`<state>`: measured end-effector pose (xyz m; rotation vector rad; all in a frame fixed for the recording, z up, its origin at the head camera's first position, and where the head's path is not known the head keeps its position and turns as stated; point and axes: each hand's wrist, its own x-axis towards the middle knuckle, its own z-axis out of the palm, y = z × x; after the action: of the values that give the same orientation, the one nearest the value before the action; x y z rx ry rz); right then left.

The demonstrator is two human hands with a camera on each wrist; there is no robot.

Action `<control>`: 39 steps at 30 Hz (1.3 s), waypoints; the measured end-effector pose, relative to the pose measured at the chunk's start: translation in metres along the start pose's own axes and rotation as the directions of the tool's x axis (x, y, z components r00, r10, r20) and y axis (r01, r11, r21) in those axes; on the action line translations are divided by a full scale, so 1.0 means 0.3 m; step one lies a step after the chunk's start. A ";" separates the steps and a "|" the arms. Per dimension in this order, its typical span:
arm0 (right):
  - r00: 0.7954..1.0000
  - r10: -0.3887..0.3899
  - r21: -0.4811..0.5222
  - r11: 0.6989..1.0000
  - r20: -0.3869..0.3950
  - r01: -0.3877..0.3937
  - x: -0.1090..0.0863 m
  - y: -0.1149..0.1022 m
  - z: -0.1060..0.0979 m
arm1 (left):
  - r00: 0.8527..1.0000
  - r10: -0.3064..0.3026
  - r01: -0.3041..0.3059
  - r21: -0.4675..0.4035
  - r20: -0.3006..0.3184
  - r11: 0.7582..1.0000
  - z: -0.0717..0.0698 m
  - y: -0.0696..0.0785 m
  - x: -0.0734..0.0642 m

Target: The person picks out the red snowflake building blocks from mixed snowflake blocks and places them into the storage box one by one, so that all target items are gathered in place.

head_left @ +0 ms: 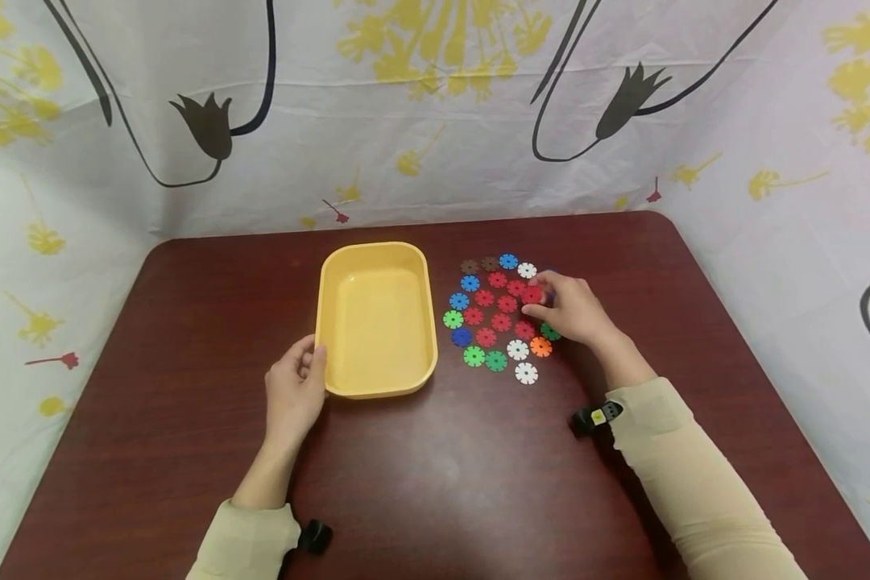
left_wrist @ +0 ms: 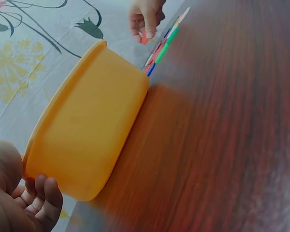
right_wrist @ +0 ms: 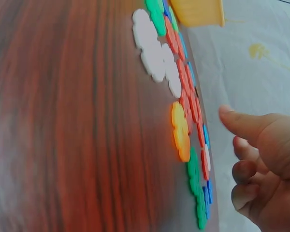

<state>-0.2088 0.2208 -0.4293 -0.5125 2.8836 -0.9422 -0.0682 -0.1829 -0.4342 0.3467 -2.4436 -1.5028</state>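
Observation:
My left hand [head_left: 295, 395] grips the near left rim of a yellow plastic tray [head_left: 377, 392], thumb on the rim and fingers curled against the outer wall. In the left wrist view those fingers [left_wrist: 50, 198] press the tray's side [left_wrist: 92, 116]. My right hand [head_left: 573, 308] is over the right side of a group of flat, notched plastic discs. A red disc [left_wrist: 144, 37] shows at its fingertips in the left wrist view, pinched above the others. The right wrist view shows the thumb [right_wrist: 246, 124] and bent fingers, but no disc clearly between them.
Right of the tray lie several discs: red [head_left: 501, 322], white [head_left: 526, 373], orange [head_left: 540, 346], green [head_left: 496, 361], blue [head_left: 461, 337] and brown [head_left: 470, 267]. They rest on a dark reddish-brown table [head_left: 435, 475]. A patterned white cloth [head_left: 435, 177] hangs behind and beside it.

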 end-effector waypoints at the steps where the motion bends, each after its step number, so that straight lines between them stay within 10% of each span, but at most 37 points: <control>1: 1.000 -0.010 0.009 1.000 -0.022 0.010 0.001 -0.004 0.004 | 1.000 0.002 -0.002 -0.006 0.003 1.000 0.001 0.001 -0.001; 11: 0.987 -0.053 0.092 0.993 -0.152 0.067 0.015 -0.051 0.026 | 1.000 0.011 -0.010 -0.053 0.025 0.999 0.001 0.006 -0.007; 39: 0.993 -0.068 0.215 0.973 -0.095 0.087 0.058 -0.157 0.076 | 0.998 0.049 -0.047 -0.073 0.027 0.996 0.015 -0.003 -0.014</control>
<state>-0.2077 0.1666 -0.4196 -0.5818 2.8018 -1.3072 -0.0657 -0.1782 -0.4373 0.2522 -2.3944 -1.5812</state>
